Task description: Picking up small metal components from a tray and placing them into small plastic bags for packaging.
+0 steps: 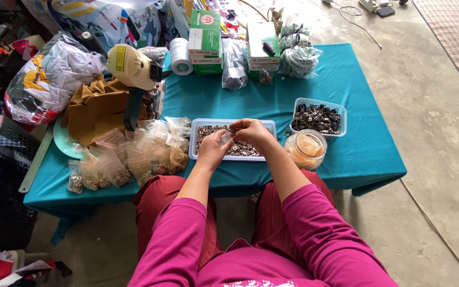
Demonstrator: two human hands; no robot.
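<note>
Both hands pinch one small clear plastic bag above the shallow white rectangular tray of small metal pieces.
Left hand and right hand fingers closed on bag, near the teal table's front edge; round clear plastic jar just right of tray.

Small sewing workshop: fabric cutter, cloth bundles, trays of metal fasteners, bare concrete floor.

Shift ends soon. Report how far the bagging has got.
Done: a pile of filled small plastic bags lies left of the tray. In hand: left hand and right hand hold a small clear bag. Left: the white tray is still full of small metal pieces.
</note>
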